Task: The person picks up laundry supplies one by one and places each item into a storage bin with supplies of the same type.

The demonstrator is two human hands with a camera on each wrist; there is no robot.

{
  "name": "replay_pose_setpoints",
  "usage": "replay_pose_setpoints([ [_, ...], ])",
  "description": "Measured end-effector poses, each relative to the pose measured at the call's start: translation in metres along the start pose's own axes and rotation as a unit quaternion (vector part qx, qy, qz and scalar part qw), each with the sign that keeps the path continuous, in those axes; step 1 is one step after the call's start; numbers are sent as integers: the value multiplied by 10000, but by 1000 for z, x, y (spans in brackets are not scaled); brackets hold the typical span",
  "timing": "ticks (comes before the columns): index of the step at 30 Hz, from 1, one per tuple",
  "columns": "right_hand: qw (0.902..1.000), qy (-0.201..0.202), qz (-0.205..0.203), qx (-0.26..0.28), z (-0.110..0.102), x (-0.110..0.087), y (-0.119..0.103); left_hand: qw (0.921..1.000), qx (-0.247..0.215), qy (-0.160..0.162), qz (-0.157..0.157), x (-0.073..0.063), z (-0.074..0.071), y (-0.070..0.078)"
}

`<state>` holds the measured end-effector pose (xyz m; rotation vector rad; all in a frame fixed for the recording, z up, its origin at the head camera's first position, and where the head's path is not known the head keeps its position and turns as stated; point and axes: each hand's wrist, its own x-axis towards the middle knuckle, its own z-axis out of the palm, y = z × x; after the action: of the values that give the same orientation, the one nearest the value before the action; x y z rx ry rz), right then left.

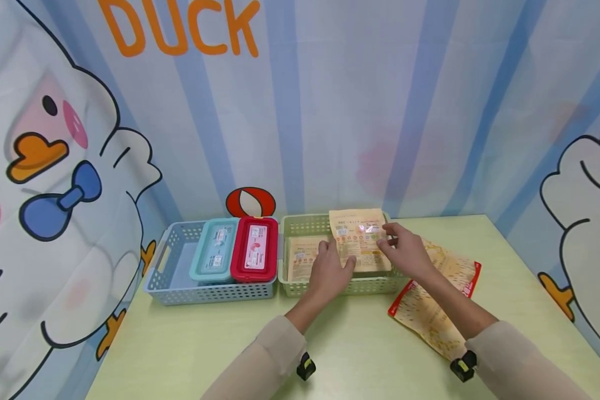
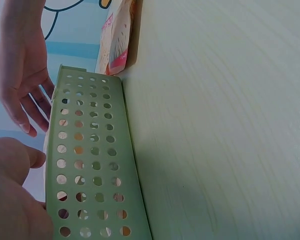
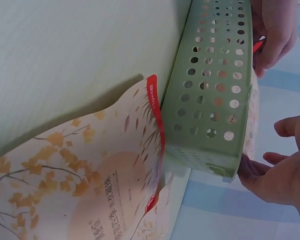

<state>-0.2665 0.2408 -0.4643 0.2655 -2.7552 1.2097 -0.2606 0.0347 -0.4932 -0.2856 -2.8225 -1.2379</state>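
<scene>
A beige printed packet (image 1: 362, 236) leans up at the right side of the green perforated basket (image 1: 372, 286). My left hand (image 1: 331, 273) grips its left edge, the thumb over its front. At the packet's right edge is my right hand (image 1: 407, 250), its fingertips touching there. In the right wrist view the right thumb stands apart from the fingers, and nothing is pinched between them. A similar packet (image 1: 300, 258) lies in the basket's left part, partly covered by the left hand.
Beige bags (image 1: 430, 319) with red ends lie overlapping on the table under the right forearm. Left of the green basket, a blue basket (image 1: 210, 295) holds a teal-lidded box (image 1: 215, 250) and a red-lidded box (image 1: 255, 250). A printed curtain (image 1: 330, 111) hangs behind.
</scene>
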Motion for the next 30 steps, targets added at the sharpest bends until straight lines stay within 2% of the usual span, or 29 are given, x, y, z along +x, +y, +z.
replay_pose_setpoints([
  [8, 9970, -309, 142, -692, 2, 3, -9, 9997, 160, -183, 36, 4, 0, -2],
  [19, 9768, -1327, 421, -1629, 10, 8, -26, 9970, 579, -516, 36, 4, -3, -3],
  [24, 9739, -1391, 563, -1703, 16, 10, -26, 9952, 722, -655, 17, 5, -4, -3],
  [28, 9728, -1374, 607, -1761, 20, 11, -27, 9954, 591, -746, 53, 7, -5, -3],
  [29, 9725, -1365, 600, -1790, 21, 11, -27, 9959, 556, -696, 158, 12, 4, -12],
  [30, 9723, -1352, 593, -1814, 22, 10, -26, 9959, 469, -758, 172, 14, 4, -13],
])
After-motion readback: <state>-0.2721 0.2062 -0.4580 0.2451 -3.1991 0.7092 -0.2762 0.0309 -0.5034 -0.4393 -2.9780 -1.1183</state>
